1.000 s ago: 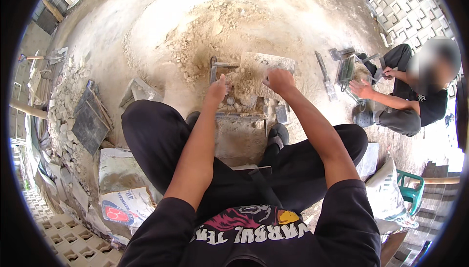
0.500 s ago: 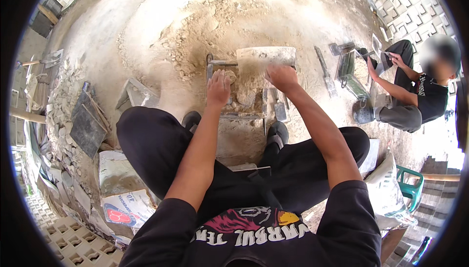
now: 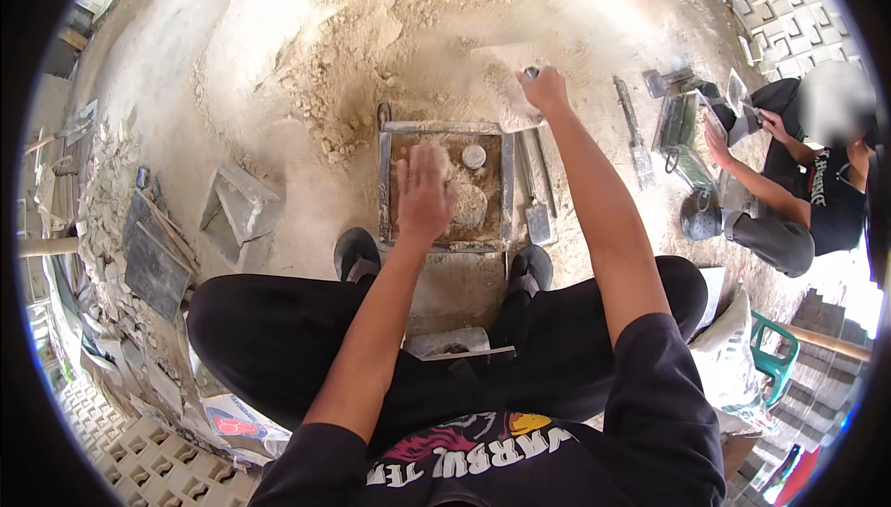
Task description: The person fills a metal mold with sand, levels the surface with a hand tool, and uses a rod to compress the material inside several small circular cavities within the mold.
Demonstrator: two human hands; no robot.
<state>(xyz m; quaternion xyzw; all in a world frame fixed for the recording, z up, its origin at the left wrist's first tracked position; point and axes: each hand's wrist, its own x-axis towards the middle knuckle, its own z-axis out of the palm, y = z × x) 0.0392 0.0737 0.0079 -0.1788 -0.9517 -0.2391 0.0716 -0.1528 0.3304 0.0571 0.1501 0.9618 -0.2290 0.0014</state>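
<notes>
Between my feet lies a rectangular mould frame point(image 3: 509, 177) holding tan, sandy mix point(image 3: 403, 147). In the mix show a small pale disc point(image 3: 473, 156) and a larger round form point(image 3: 470, 208). My left hand point(image 3: 425, 193) is over the left part of the frame, fingers stretched out and palm down; I cannot tell whether it touches the mix. Beyond the frame's far right corner, my right hand point(image 3: 542, 89) is closed round the dark handle of a broad flat trowel point(image 3: 512, 110). Its pale blade is smeared by motion above the sandy floor.
A loose sand heap point(image 3: 371, 52) spreads beyond the frame. A small trowel point(image 3: 538, 224) lies close to its right side, a long flat tool point(image 3: 634, 145) farther right. At right a co-worker point(image 3: 817, 173) sits by another mould point(image 3: 682, 126). Concrete pieces point(image 3: 243, 210) and a dark board point(image 3: 158, 256) are left.
The trowel and my right hand have moved off the mould to its far right, uncovering the frame and round forms. My left hand has opened out over the mix.
</notes>
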